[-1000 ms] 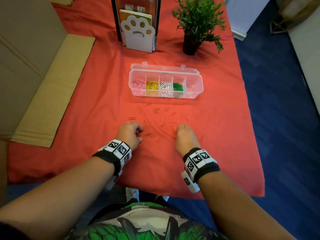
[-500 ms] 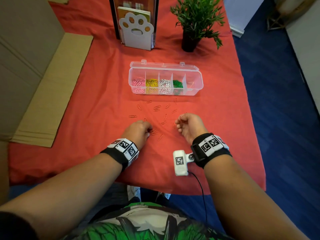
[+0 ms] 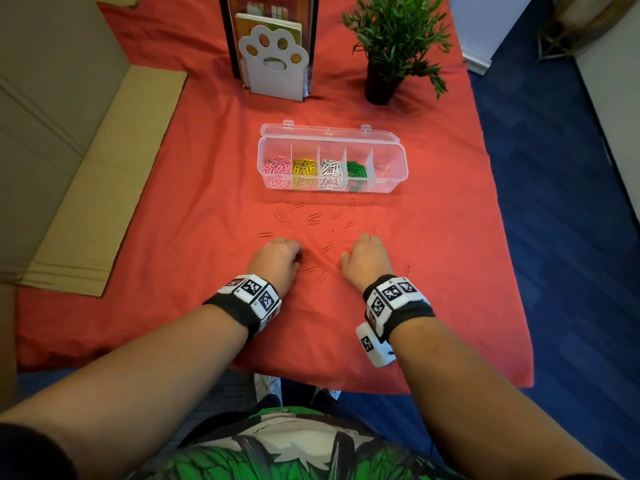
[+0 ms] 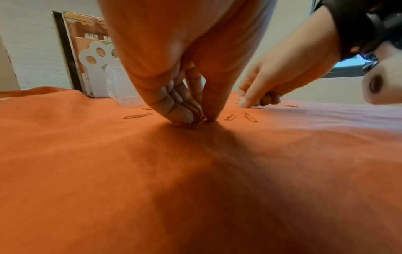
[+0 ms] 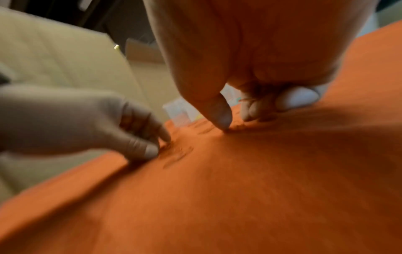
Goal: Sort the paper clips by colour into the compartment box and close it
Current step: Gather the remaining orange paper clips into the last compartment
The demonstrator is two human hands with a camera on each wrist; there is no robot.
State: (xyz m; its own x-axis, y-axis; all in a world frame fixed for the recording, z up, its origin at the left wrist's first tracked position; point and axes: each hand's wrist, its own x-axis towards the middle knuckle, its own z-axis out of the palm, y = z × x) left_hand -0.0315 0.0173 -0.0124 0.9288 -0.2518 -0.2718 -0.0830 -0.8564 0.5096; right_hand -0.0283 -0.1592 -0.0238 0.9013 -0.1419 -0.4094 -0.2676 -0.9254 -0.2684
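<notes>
Now, left hand: the left hand (image 3: 278,258) is knuckles-up on the red cloth (image 3: 194,209), wrist raised, fingers pointing down; in the left wrist view the bunched fingertips (image 4: 182,113) and thumb pinch a red paper clip (image 4: 201,119) against the cloth.
Right hand: the right hand (image 3: 363,259) lies palm-down beside it, well apart from the left; in the right wrist view the thumb (image 5: 219,111) tip touches the cloth and the other fingers are curled under. That view is blurred, so I cannot tell whether it grips a clip.
Forearms: both reach forward from the near edge, each with a black band and marker tags at the wrist.
Loose clips: red paper clips (image 3: 315,218) lie scattered on the cloth between the hands and the box, some just beside the fingers.
Box: the clear compartment box (image 3: 332,188) sits beyond the hands, lid open. From the left its compartments hold pink, yellow, white and green clips; the rightmost seems to hold a red one or two.
Behind: a paw-shaped stand (image 3: 273,64) and a potted plant (image 3: 394,39).
</notes>
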